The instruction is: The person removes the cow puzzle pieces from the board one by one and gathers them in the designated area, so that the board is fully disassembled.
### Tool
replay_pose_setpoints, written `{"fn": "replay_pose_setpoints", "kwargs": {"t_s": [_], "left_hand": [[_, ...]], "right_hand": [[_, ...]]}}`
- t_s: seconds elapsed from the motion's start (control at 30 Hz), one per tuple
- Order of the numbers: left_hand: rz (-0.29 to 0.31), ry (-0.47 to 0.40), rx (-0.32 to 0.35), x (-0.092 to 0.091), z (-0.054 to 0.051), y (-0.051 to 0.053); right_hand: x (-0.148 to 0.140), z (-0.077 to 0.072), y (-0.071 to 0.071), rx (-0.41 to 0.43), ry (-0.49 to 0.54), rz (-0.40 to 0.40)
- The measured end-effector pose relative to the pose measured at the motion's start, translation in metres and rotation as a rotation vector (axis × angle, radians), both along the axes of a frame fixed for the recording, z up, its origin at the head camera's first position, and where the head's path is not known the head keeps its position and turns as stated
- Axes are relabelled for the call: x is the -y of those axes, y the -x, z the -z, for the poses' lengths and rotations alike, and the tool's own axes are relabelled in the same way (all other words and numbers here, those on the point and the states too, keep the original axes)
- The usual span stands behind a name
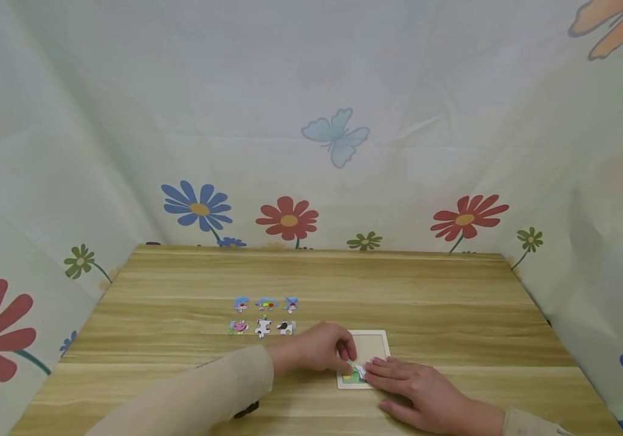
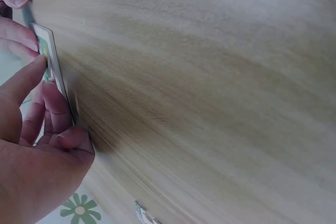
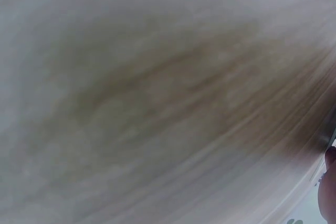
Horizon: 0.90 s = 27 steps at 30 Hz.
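Observation:
A small white-rimmed puzzle tray (image 1: 370,346) lies on the table under both hands. Its lower part holds green and white picture pieces (image 1: 354,376), partly covered by fingers. At the tray's left side my left hand (image 1: 319,346) pinches a puzzle piece, mostly hidden, between thumb and index finger. In the left wrist view the left hand (image 2: 44,145) has its fingertips at the tray's edge (image 2: 55,59). My right hand (image 1: 426,390) lies palm down with straight fingers over the tray's lower right corner. Only a fingertip edge of the right hand (image 3: 329,187) shows in the right wrist view.
To the left of the tray, several loose puzzle pieces lie in two rows, among them a pink one (image 1: 239,327), a white one (image 1: 263,327) and a blue one (image 1: 291,303). The wooden table (image 1: 426,290) ends at a flowered cloth backdrop (image 1: 388,194).

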<state>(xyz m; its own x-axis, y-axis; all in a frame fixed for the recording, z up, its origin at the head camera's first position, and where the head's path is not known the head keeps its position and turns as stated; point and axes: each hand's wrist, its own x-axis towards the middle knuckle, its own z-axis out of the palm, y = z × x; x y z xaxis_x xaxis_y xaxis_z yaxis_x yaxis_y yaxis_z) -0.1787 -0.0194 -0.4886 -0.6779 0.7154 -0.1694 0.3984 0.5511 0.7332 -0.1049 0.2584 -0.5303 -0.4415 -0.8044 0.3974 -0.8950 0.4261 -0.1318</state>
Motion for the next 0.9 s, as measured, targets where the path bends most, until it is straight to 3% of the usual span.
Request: {"fn": "replay_pose_setpoints", "kwargs": {"t_s": [0.3, 0.63, 0.9], "left_hand": [[0.004, -0.071, 0.053, 0.001, 0.001, 0.001], [-0.009, -0.107, 0.141, 0.004, -0.008, 0.002], [0.03, -0.098, 0.093, 0.03, -0.027, 0.014]], "right_hand": [[-0.001, -0.002, -0.001, 0.086, -0.039, 0.032], [-0.001, -0.003, -0.001, 0.054, -0.039, 0.02], [-0.001, -0.003, -0.001, 0.049, -0.032, 0.008]]}}
